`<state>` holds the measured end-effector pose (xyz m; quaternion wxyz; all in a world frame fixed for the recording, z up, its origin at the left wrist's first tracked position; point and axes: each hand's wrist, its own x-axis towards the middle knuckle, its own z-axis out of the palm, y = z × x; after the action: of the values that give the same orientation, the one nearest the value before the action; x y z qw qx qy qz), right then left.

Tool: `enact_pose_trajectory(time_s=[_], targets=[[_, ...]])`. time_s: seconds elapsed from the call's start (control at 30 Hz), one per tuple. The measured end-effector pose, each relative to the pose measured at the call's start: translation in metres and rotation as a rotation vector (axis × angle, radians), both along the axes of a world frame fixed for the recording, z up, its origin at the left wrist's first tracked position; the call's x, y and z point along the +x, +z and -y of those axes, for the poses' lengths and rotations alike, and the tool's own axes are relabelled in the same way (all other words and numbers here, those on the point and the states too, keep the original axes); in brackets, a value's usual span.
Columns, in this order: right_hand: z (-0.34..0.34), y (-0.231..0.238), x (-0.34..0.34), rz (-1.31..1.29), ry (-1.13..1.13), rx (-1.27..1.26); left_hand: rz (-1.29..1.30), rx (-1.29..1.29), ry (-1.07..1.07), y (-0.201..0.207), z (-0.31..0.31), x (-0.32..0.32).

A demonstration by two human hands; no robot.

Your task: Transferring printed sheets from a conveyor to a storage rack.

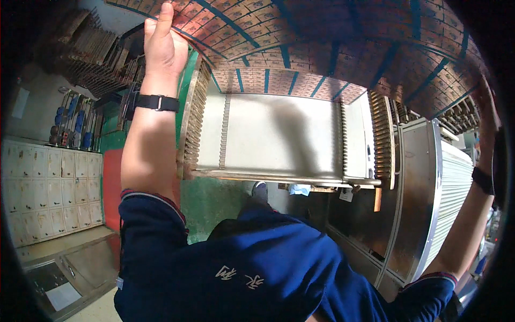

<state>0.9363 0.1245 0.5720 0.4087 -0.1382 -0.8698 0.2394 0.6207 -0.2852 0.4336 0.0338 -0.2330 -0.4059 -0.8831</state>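
A large printed sheet (322, 48), covered in small repeated orange-pink patterns with blue-green bands, spans the top of the view and bows between my hands. My left hand (163, 51) is closed at its left edge, thumb on the near side, the other fingers partly hidden. At the far right, in shadow, my right hand (485, 104) is at the opposite edge; its fingers are hard to make out. Below the sheet stands a drying rack (284, 176) with rows of coils along both sides and a pale flat panel (263, 139). Similar printed material (279, 83) shows at the panel's far end.
Pale lockers (53, 182) line the left wall, near a low metal cabinet (75, 273). Further racks (94, 48) stand at the upper left. A metal cabinet with a ribbed pale side (448, 177) is to my right. The floor (209, 204) is green.
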Motion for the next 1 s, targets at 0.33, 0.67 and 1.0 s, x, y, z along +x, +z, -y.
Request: enact_pose_trajectory(time_s=[0.33, 0.67, 1.0], targets=[[-0.014, -0.046, -0.07, 0.049, 0.039, -0.136, -0.045, 0.05, 0.032, -0.067, 0.037, -0.082], [0.004, -0.097, -0.117, -0.208, 0.226, -0.578, -0.106, -0.169, 0.039, -0.031, 0.05, -0.075], [-0.035, -0.166, -0.117, -0.147, 0.238, -0.59, -0.08, -0.265, 0.109, -0.038, 0.043, -0.076]])
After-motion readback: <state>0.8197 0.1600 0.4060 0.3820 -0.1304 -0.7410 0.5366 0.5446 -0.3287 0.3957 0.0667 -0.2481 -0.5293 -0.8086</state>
